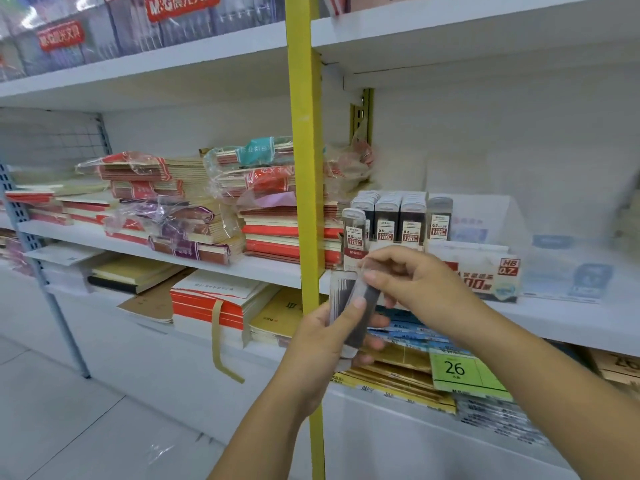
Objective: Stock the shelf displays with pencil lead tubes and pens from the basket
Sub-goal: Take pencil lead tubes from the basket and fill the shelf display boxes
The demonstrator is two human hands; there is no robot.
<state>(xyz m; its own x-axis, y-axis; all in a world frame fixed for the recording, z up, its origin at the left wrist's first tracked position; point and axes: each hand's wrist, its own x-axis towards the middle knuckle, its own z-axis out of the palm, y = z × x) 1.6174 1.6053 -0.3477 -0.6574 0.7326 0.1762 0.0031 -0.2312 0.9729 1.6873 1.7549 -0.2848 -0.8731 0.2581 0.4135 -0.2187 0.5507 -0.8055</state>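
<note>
A: Item one, the largest?
B: Shelf [571, 323], white, several tiers, running edge to edge. One yellow post [304, 168], upright, split it into a left and a right bay.

A: Stock in the left bay?
B: Notebooks [173, 209], red, cream and purple, in flat stacks on the middle tier. Some were in torn clear wrap. They reached the front edge and lay against the post.

A: Right bay?
B: One display [474, 271], card-fronted and marked HB 0.7, at the front edge of the middle tier, just right of the post. Tubes [398, 220] stood upright in rows at its left end. The slots to the right were too blurred to tell.

A: Anything lower?
B: One green tag [457, 370], marked 26, at the front of the tier below, under the display.

A: Hands?
B: Left hand [325, 337], in front of the post, fingers curled round the held tubes [360, 313], thumb across them. Right hand [415, 282], just below the display's left end, thumb and fingertips narrowed to a pinch on the top end of one.

A: Position of the held tubes?
B: Between both hands, tilted, off the shelf, just below the display's left corner. Count could not be told.
</note>
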